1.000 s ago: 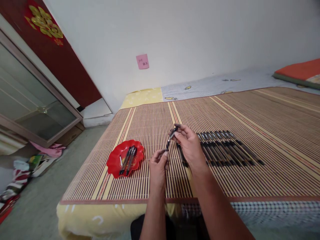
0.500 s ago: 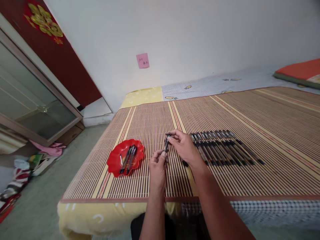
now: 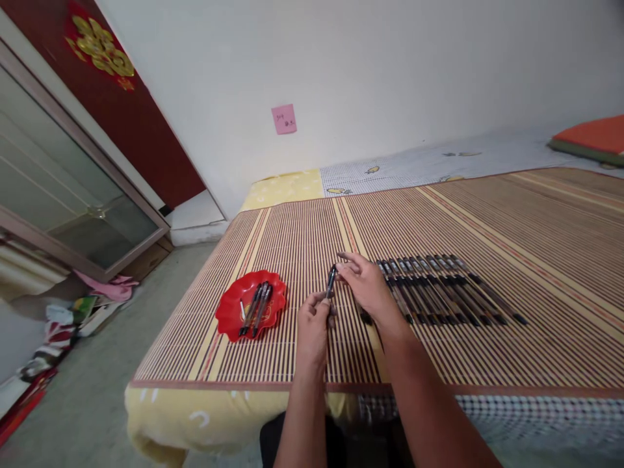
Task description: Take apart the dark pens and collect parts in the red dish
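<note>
My left hand (image 3: 314, 322) is closed around the lower part of a black pen (image 3: 331, 279), which stands tilted up above the mat. Beside the pen's upper end is my right hand (image 3: 363, 283), its index finger stretched out and apart from the thumb. The thumb tip is very close to the pen; whether it touches is hard to see. Under my right wrist, the dark end of another pen (image 3: 365, 317) shows, mostly covered. To the right, a row of several black pens (image 3: 439, 289) lies side by side on the striped mat (image 3: 273, 364).
A red scalloped plate (image 3: 227, 315) at left holds a few black pens (image 3: 257, 309) and a small white stick (image 3: 242, 309). The bed's front edge (image 3: 219, 409) runs below the mat. A pink note (image 3: 284, 119) is on the wall; an orange folded item (image 3: 592, 140) lies far right.
My right index finger has lifted off the pen's upper end, and more of the pen shows. My left hand keeps its hold. The whole view has shifted slightly.
</note>
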`<state>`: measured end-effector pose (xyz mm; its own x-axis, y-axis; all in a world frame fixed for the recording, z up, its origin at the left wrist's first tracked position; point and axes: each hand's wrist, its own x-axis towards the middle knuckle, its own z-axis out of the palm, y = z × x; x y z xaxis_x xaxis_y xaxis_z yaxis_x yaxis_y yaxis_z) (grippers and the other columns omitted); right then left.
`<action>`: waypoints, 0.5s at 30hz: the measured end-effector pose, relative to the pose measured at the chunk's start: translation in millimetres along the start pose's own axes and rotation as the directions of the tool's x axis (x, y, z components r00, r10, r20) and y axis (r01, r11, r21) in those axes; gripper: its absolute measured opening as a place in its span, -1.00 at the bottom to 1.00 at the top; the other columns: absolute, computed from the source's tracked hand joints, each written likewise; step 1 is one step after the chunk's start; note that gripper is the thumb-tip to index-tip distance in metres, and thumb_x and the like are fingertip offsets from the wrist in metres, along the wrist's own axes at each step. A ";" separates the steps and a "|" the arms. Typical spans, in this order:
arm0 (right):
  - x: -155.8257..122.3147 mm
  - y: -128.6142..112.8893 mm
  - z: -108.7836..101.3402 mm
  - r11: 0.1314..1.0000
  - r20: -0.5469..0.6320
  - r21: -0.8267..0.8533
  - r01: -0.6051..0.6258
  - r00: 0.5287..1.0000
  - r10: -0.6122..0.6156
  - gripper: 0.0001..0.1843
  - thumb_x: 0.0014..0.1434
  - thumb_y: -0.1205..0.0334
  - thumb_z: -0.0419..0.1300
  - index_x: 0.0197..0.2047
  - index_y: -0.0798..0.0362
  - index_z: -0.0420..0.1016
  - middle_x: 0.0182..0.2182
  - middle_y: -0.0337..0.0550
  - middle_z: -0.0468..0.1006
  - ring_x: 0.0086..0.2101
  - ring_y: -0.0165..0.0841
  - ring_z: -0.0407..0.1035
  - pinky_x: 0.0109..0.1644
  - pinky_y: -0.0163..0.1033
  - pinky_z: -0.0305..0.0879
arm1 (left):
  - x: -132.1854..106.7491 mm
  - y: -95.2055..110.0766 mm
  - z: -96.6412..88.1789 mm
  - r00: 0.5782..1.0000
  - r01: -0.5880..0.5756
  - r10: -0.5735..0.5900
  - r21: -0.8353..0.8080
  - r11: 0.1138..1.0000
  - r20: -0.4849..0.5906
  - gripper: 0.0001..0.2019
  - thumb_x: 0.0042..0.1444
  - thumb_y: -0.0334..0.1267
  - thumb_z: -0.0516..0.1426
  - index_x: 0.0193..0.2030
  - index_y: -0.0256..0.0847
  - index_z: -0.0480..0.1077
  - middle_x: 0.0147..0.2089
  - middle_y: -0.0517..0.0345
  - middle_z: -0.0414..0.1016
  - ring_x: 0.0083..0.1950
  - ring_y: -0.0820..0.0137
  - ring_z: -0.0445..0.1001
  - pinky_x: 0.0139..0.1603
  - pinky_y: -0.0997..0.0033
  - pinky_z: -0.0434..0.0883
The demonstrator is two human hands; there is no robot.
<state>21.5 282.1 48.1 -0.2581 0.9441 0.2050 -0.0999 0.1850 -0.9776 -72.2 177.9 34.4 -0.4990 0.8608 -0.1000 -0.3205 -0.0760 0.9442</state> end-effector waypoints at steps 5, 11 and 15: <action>4.1 2.2 -16.3 0.995 -0.038 -0.100 -0.001 0.999 -0.003 -0.57 0.16 0.09 0.27 0.05 0.13 0.53 -0.32 -0.07 0.66 -0.32 -0.25 0.58 -0.17 -0.11 0.48 | 0.8 30.6 -37.6 0.974 -0.170 0.209 0.317 0.933 -0.092 -0.72 0.06 -0.09 0.23 -0.20 -0.25 0.46 -0.42 0.10 0.55 -0.38 0.37 0.49 -0.29 0.41 0.38; 3.1 5.8 -21.7 0.978 0.032 -0.207 0.024 0.999 -0.017 -0.67 0.17 0.11 0.28 -0.04 0.11 0.59 -0.28 -0.02 0.65 -0.29 -0.23 0.57 -0.14 -0.08 0.47 | 18.5 65.0 -123.9 0.855 -0.079 0.460 0.819 0.568 -0.237 -0.76 0.09 -0.09 0.14 -0.29 -0.22 0.51 -0.35 -0.01 0.59 -0.28 0.16 0.54 -0.20 0.22 0.40; 2.8 7.2 -16.8 0.984 0.078 -0.173 0.036 0.997 -0.023 -0.71 0.17 0.14 0.27 -0.08 0.11 0.60 -0.28 -0.02 0.65 -0.26 -0.23 0.56 -0.12 -0.07 0.48 | 33.3 61.9 -146.7 0.858 0.041 0.463 0.928 0.371 -0.223 -0.72 0.14 -0.11 0.10 -0.25 -0.24 0.55 -0.25 -0.14 0.64 -0.21 0.07 0.58 -0.15 0.15 0.43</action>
<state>36.2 290.6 40.9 -0.3297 0.9156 0.2303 0.0590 0.2634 -0.9629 -226.7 128.1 43.4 -0.7557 0.5916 0.2810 0.6080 0.4740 0.6370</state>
